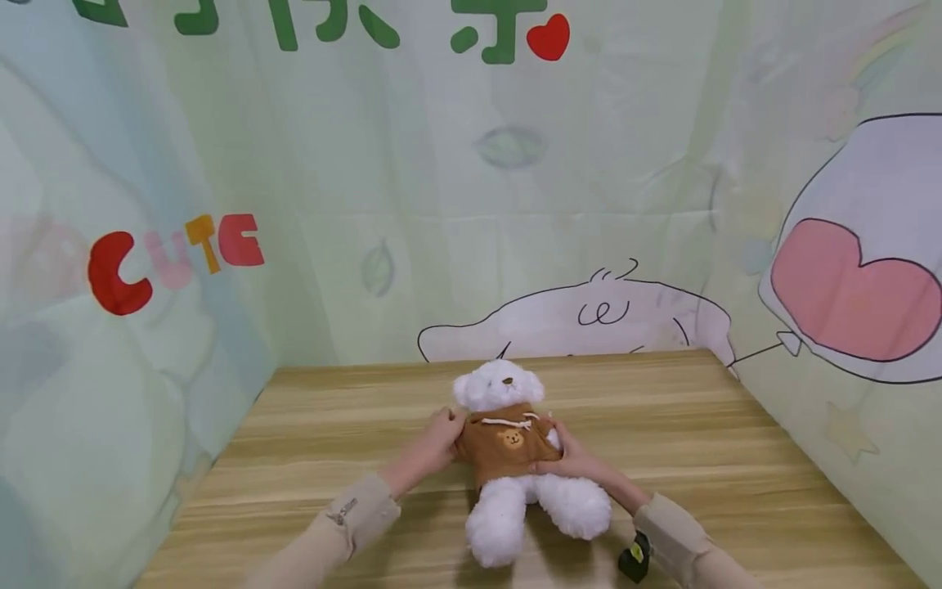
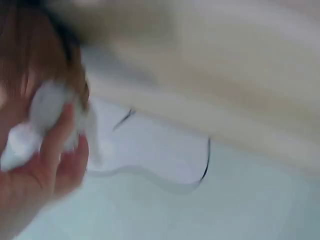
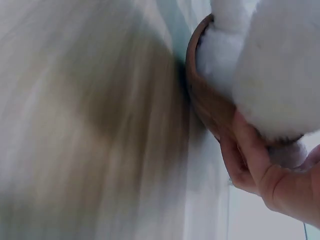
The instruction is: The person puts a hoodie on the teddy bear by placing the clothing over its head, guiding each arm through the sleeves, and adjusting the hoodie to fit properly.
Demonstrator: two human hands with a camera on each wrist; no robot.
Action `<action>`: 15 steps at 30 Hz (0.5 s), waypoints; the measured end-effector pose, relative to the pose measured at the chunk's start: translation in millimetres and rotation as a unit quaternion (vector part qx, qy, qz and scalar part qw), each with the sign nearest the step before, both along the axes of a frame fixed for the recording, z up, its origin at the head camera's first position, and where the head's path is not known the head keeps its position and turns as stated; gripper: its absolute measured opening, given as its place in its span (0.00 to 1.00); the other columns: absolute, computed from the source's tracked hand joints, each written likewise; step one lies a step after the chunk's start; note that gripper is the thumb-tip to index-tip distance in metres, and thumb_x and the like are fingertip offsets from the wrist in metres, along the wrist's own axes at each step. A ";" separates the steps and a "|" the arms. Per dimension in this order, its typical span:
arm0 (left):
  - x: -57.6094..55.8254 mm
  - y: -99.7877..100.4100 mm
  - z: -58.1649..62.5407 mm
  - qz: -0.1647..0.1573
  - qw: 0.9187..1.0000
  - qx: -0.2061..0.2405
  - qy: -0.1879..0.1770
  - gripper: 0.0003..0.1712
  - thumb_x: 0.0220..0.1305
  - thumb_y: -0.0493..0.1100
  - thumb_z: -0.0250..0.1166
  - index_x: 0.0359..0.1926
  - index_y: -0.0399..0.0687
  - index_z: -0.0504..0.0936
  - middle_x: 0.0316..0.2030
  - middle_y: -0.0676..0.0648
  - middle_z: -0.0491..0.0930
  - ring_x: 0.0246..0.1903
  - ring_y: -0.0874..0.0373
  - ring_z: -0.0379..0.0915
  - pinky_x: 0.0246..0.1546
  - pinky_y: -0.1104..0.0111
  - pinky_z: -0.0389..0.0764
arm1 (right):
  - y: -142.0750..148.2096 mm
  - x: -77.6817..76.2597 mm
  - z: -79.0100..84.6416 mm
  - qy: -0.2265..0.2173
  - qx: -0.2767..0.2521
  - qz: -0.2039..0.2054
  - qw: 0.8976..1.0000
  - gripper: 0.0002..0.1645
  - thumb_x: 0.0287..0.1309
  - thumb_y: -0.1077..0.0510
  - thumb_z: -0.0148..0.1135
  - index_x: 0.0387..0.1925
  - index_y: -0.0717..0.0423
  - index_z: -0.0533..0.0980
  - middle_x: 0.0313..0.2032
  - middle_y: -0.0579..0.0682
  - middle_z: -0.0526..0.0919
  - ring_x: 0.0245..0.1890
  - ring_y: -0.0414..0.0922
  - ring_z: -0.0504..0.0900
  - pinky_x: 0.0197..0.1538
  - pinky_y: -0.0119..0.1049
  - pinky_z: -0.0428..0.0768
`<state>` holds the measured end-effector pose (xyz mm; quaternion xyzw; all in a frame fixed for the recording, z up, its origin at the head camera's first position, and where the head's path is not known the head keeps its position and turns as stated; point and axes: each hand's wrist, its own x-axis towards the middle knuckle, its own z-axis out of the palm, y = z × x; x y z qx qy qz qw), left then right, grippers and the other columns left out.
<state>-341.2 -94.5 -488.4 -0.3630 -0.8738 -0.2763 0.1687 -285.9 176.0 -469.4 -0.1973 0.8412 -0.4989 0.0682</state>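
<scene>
A white plush teddy bear (image 1: pixel 495 517) in a brown hooded top (image 1: pixel 500 454) with white drawstrings and a bear-face patch is face up on the table, legs toward me. On the bear's left-hand side in the head view, my left hand (image 1: pixel 440 438) grips it at the sleeve. The left wrist view shows those fingers (image 2: pixel 57 142) curled round a fluffy white paw (image 2: pixel 46 105). At the other side, my right hand (image 1: pixel 574 460) holds the top near its lower edge. In the right wrist view, the fingers (image 3: pixel 250 150) pinch the brown hem (image 3: pixel 212 97) beside white fur (image 3: pixel 285 65).
The wood-grain table (image 1: pixel 331 409) runs back to a pale green printed curtain (image 1: pixel 368 164), which also hangs along both sides. A small black object with a yellow mark (image 1: pixel 634 558) is by the right cuff, near the front.
</scene>
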 end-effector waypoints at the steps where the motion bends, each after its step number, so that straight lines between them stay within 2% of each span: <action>1: 21.5 4.7 17.3 0.033 0.997 0.020 -0.061 0.04 0.49 0.30 0.54 0.29 0.37 0.68 0.25 0.42 0.67 0.25 0.53 0.62 0.22 0.72 0.63 | 2.3 0.7 0.1 -0.020 0.000 -0.004 1.000 0.47 0.46 0.53 0.65 0.62 0.61 0.50 0.56 0.68 0.63 0.53 0.56 0.67 0.51 0.44 0.68; 2: 42.9 8.3 34.8 0.051 0.991 0.057 -0.106 0.04 0.50 0.29 0.53 0.29 0.34 0.67 0.24 0.40 0.67 0.24 0.53 0.64 0.20 0.73 0.65 | 4.3 1.2 0.1 -0.042 0.001 -0.013 0.999 0.45 0.48 0.50 0.63 0.62 0.59 0.51 0.55 0.66 0.64 0.51 0.55 0.68 0.49 0.44 0.70; 3: 52.7 10.2 40.5 0.061 0.988 0.076 -0.121 0.05 0.49 0.28 0.54 0.29 0.31 0.67 0.24 0.38 0.68 0.21 0.52 0.68 0.18 0.74 0.67 | 6.0 1.8 0.5 -0.063 -0.002 -0.025 0.998 0.42 0.51 0.48 0.61 0.62 0.57 0.52 0.53 0.65 0.66 0.49 0.53 0.70 0.45 0.42 0.72; 4: 60.3 11.7 44.8 0.073 0.976 0.111 -0.171 0.05 0.50 0.28 0.54 0.30 0.29 0.66 0.24 0.37 0.70 0.19 0.53 0.70 0.17 0.74 0.70 | 7.2 1.6 0.8 -0.079 -0.013 -0.039 0.996 0.39 0.54 0.47 0.58 0.62 0.56 0.54 0.52 0.64 0.68 0.45 0.50 0.72 0.42 0.40 0.74; 5: 64.6 12.7 47.3 0.080 0.965 0.137 -0.207 0.06 0.51 0.28 0.54 0.31 0.28 0.66 0.24 0.37 0.71 0.18 0.52 0.72 0.16 0.74 0.73 | 7.8 0.8 1.5 -0.088 -0.025 -0.054 0.994 0.35 0.56 0.47 0.56 0.61 0.55 0.57 0.49 0.62 0.70 0.41 0.47 0.73 0.38 0.38 0.75; 7: 62.3 11.5 43.2 0.070 0.948 0.171 -0.260 0.06 0.54 0.28 0.52 0.32 0.26 0.64 0.24 0.35 0.71 0.15 0.51 0.74 0.16 0.70 0.76 | 8.0 -2.3 2.8 -0.097 -0.049 -0.077 0.991 0.30 0.58 0.47 0.53 0.58 0.57 0.61 0.41 0.59 0.74 0.32 0.42 0.74 0.30 0.34 0.76; 8: 59.1 9.1 41.5 0.047 0.952 0.172 -0.249 0.06 0.55 0.30 0.51 0.32 0.27 0.65 0.25 0.36 0.72 0.16 0.51 0.75 0.17 0.67 0.78 | 7.6 -3.9 3.7 -0.096 -0.057 -0.088 0.990 0.28 0.58 0.48 0.53 0.56 0.59 0.63 0.36 0.57 0.76 0.28 0.40 0.74 0.27 0.34 0.77; 9: 50.4 6.5 33.7 0.034 0.959 0.164 -0.228 0.06 0.56 0.32 0.51 0.33 0.29 0.66 0.25 0.37 0.73 0.17 0.53 0.75 0.18 0.67 0.78 | 7.4 -5.7 4.5 -0.088 -0.067 -0.094 0.989 0.27 0.58 0.50 0.54 0.55 0.62 0.64 0.33 0.55 0.77 0.25 0.39 0.75 0.26 0.33 0.77; 10: 38.4 2.3 20.3 0.007 0.966 0.168 -0.197 0.06 0.57 0.33 0.51 0.33 0.32 0.66 0.24 0.40 0.73 0.16 0.56 0.74 0.16 0.69 0.76 | 8.0 -8.3 4.5 -0.083 -0.078 -0.099 0.989 0.27 0.57 0.53 0.55 0.53 0.65 0.65 0.30 0.53 0.78 0.23 0.38 0.75 0.25 0.33 0.78; 11: 25.9 -1.5 7.1 -0.006 0.972 0.168 -0.167 0.04 0.56 0.34 0.52 0.32 0.37 0.66 0.23 0.44 0.72 0.16 0.60 0.73 0.15 0.71 0.75 | 9.2 -10.5 4.8 -0.080 -0.087 -0.104 0.988 0.26 0.55 0.56 0.55 0.52 0.68 0.65 0.27 0.50 0.78 0.22 0.36 0.75 0.25 0.33 0.78; 12: 13.5 -5.2 -6.2 -0.010 0.976 0.166 -0.139 0.02 0.55 0.34 0.52 0.31 0.40 0.66 0.22 0.47 0.71 0.15 0.61 0.72 0.14 0.72 0.74 | 11.2 -12.6 4.4 -0.082 -0.096 -0.103 0.987 0.26 0.54 0.59 0.55 0.52 0.70 0.66 0.25 0.48 0.77 0.21 0.36 0.75 0.26 0.33 0.78; 14: -11.6 -13.5 -33.7 -0.021 0.981 0.176 -0.076 0.06 0.50 0.33 0.52 0.27 0.47 0.66 0.20 0.54 0.69 0.14 0.67 0.67 0.10 0.77 0.69 | 17.0 -16.4 3.2 -0.088 -0.115 -0.091 0.985 0.26 0.51 0.64 0.52 0.52 0.74 0.65 0.24 0.45 0.76 0.21 0.35 0.75 0.27 0.32 0.79; 15: -20.9 -16.1 -44.9 -0.005 0.980 0.181 -0.078 0.08 0.47 0.31 0.52 0.26 0.48 0.66 0.19 0.54 0.68 0.13 0.67 0.66 0.09 0.76 0.68 | 20.8 -18.0 2.2 -0.094 -0.125 -0.084 0.984 0.26 0.51 0.65 0.51 0.52 0.75 0.65 0.24 0.45 0.75 0.22 0.35 0.75 0.27 0.31 0.79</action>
